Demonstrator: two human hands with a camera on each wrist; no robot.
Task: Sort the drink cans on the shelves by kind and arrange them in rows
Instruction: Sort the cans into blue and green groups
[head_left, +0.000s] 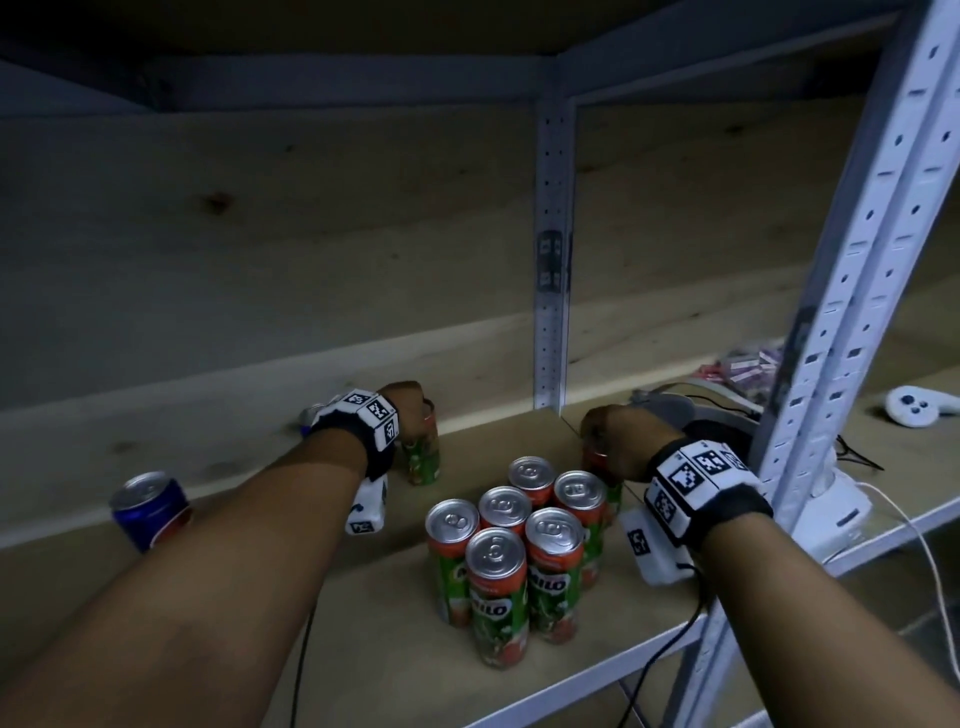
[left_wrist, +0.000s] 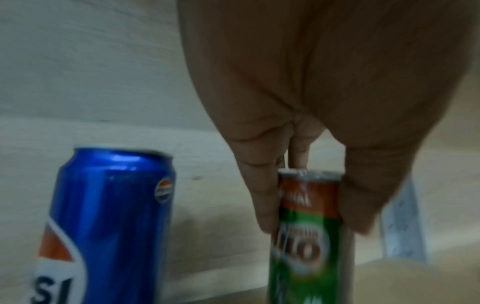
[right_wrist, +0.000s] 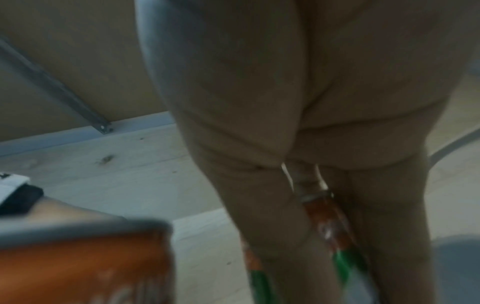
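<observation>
- Nearest you, six Milo cans (head_left: 497, 582) stand upright in a tight block at the front of the shelf (head_left: 363, 675), touching or almost touching. Your forearms pass on either side of them, so a careless pull-back could clip a rim and topple several like skittles.
- Your right hand (head_left: 621, 441) sits just behind the block, its fingers (right_wrist: 262, 216) curled round the top of another Milo can (right_wrist: 324, 222). That can is close against the back of the group, and if you set it down at a tilt it could nudge its neighbours out of line.
- Your left hand (head_left: 410, 410) is further back and to the left, with its fingers (left_wrist: 265, 197) pinching the upper part of a lone Milo can (left_wrist: 309, 236) from above. A grip that high on a tall, slim can lets the base swing, so it may land off-square or slip.
- Just beside that can stands a blue Pepsi can (left_wrist: 111, 222); a sideways sweep could knock it over.
- A second Pepsi can (head_left: 150, 509) stands by your left forearm, near enough for your elbow to catch.
- Cables (head_left: 852, 457) lie on the neighbouring shelf to the right, a snag risk if you reach there.
</observation>
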